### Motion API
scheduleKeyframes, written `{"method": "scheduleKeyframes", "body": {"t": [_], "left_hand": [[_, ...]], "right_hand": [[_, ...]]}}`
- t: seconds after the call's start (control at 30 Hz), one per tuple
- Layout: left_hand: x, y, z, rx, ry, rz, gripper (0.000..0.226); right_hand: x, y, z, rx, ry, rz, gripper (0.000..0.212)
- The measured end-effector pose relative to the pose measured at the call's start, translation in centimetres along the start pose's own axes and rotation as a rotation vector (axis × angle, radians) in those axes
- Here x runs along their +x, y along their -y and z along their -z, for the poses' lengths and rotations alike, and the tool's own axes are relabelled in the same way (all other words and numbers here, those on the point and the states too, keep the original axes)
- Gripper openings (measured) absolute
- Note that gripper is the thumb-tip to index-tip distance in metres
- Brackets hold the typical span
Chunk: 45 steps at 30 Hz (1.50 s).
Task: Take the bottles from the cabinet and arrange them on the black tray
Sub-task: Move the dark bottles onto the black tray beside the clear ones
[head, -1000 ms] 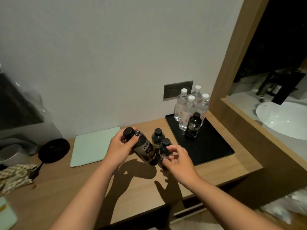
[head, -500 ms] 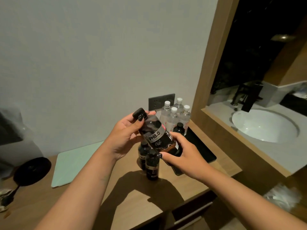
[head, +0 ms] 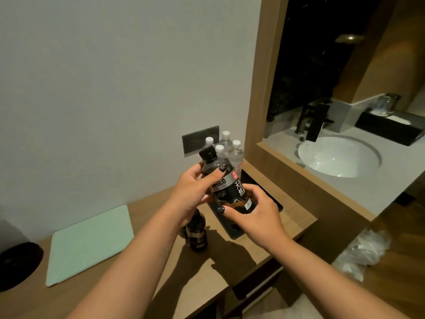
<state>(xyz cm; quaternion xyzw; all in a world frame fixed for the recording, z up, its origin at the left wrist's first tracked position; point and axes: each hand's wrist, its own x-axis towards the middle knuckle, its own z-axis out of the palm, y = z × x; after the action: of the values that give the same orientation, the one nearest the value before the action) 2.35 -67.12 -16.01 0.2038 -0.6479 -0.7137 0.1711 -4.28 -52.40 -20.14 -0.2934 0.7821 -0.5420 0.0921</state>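
Four capped bottles (head: 226,149) cluster at the tray's (head: 273,200) back, against the wall by the socket plate (head: 195,140). Both hands hold a bottle (head: 226,185) tilted above the tray's left part. Another bottle (head: 197,233) stands on the desk (head: 296,221) left of the tray. Mat (head: 89,242) further left.
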Motion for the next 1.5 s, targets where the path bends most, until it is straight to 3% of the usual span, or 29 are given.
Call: {"method": "scheduleKeyframes", "body": {"t": [0.2, 0.43, 0.73, 0.97, 1.13, 1.3, 1.5], "left_hand": [[3.4, 1.7, -2.2, -0.019, -0.036, 0.039, 0.033], [9.1, 3.7, -5.3, -0.061, -0.107, 0.151, 0.03], [16.4, 5.4, -8.5, 0.171, -0.069, 0.119, 0.037], [19.6, 8.0, -6.8, 0.297, -0.522, 0.036, 0.033], [19.8, 12.1, -5.7, 0.625, -0.442, 0.104, 0.042], [20.5, 14.2, -6.0, 0.724, -0.404, 0.099, 0.059], [21.0, 14.5, -5.4, 0.81, -0.407, 0.076, 0.05]], "right_hand": [[2.7, -2.9, 1.7, -0.073, 0.052, -0.043, 0.063], [8.4, -6.9, 3.9, -0.196, 0.225, -0.082, 0.076], [16.7, -12.2, 5.3, -0.26, 0.306, -0.132, 0.057], [21.8, -17.3, 5.4, -0.211, 0.33, -0.223, 0.06], [24.3, -20.0, 4.0, -0.204, 0.262, -0.298, 0.061], [25.0, -22.0, 1.1, -0.181, 0.26, -0.363, 0.058], [24.1, -24.4, -1.0, -0.089, 0.195, -0.279, 0.051]]}}
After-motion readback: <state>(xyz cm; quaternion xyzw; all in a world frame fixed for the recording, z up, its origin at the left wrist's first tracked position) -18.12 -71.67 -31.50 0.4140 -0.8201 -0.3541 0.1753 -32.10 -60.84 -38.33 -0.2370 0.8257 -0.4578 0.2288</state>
